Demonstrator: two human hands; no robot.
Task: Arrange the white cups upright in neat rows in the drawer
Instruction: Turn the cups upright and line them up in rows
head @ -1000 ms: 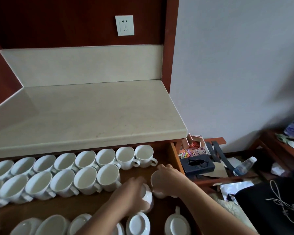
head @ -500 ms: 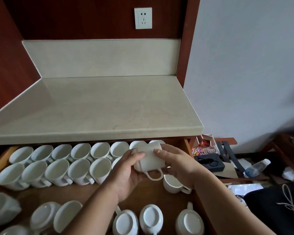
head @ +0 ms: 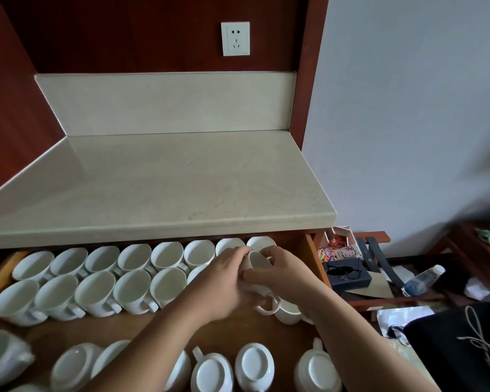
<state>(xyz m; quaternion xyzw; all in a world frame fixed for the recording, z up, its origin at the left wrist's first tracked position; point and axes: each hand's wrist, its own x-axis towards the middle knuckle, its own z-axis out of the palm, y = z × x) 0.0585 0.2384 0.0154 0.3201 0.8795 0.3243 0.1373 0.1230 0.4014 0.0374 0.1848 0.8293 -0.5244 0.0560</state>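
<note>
Both hands are wrapped around one white cup (head: 257,264) over the right part of the open drawer (head: 313,258). The left hand (head: 224,284) holds it from the nine o'clock side and the right hand (head: 283,274) holds it from the three o'clock side, with fingers pressed on the cup. The cup is tipped, with its open mouth facing up and away, and its handle (head: 266,305) hangs down at six o'clock. It looks lifted off the drawer floor, but the hands hide its base, so that is not sure. At twelve o'clock from the held cup sits the back row (head: 164,257) of upright cups, tucked under the counter (head: 159,188). At nine o'clock is the second row (head: 96,295), also upright. Just at five o'clock from the hands stands another upright cup (head: 287,314). Down at six o'clock, near the front of the drawer, several upside-down cups (head: 255,366) wait with their bottoms showing. The step in hand seems to be turning this cup the right way up to join the second row. Next, the cup likely needs to be made level and set down gently at the right end of that row, close beside its neighbor and not bumping it.
</note>
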